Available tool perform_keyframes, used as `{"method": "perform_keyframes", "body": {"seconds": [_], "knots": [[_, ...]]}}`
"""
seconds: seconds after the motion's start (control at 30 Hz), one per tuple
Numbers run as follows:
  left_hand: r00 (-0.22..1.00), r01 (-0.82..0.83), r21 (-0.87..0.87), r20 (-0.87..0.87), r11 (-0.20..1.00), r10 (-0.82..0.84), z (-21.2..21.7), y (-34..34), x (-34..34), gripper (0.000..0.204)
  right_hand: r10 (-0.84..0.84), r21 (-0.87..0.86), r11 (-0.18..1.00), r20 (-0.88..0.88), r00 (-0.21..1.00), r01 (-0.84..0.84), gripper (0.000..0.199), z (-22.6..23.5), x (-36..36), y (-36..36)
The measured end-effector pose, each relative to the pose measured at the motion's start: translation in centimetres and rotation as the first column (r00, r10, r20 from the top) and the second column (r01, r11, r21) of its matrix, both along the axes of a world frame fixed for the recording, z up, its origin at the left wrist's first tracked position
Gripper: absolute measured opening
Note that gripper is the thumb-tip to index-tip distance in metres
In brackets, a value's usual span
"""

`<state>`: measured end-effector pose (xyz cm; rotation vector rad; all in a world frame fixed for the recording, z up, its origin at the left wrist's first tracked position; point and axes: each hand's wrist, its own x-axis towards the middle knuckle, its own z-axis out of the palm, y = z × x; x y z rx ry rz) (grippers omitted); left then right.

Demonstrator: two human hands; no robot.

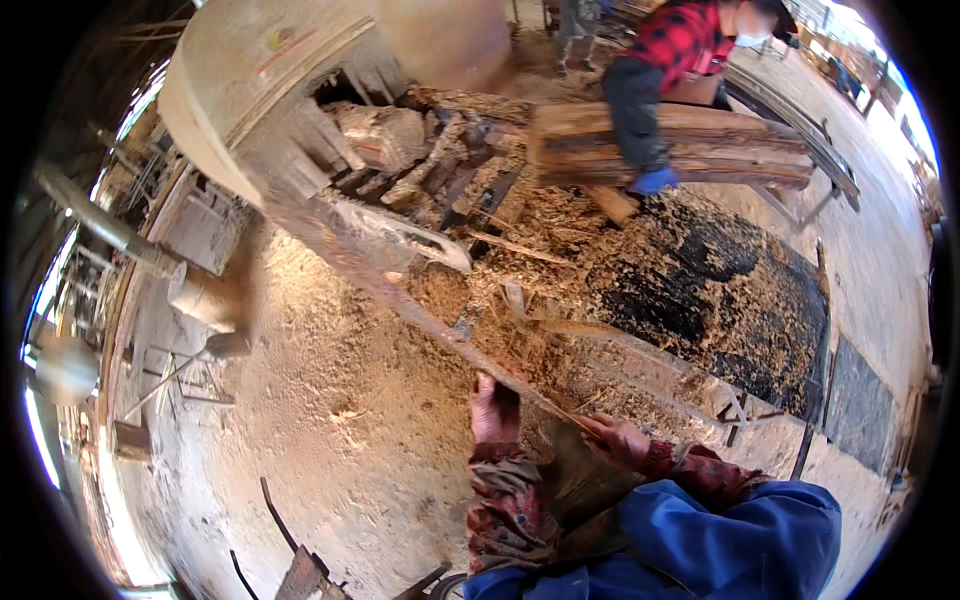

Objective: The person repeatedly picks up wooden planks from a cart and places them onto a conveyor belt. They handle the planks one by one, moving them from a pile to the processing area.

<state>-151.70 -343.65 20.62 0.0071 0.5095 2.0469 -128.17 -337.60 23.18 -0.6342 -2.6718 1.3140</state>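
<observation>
Right now both hands grip one long, thin wooden slat [430, 320] that slants up toward the pale round saw housing [270, 80]. Fingers of the left hand [493, 408] wrap its near end; the right hand [620, 440] pinches it just beside. Sawdust covers the floor [330, 420]. Across the log [690, 145], another person's blue-gloved hand [653, 181] rests on wood.

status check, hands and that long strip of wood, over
Left hand and right hand both gripping near end of long wood strip. Strip runs up-left toward sawn timber pile. Co-worker's blue glove on log beyond, apart.
</observation>
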Motion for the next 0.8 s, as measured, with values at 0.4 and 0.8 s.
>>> {"method": "perform_keyframes", "body": {"seconds": [0.4,0.8], "knots": [[0.774,-0.602,0.012,-0.235,0.798,0.588,10.0,-23.0,-1.3,0.046,0.224,-0.604,0.765,-0.076,0.972,-0.223,0.012,-5.3,-10.0,-10.9],[0.387,-0.915,-0.021,-0.321,0.403,0.864,15.0,-42.7,6.6,0.043,0.624,-0.212,0.74,-0.139,0.769,-0.638,0.033,3.6,-15.6,-26.4]]}}
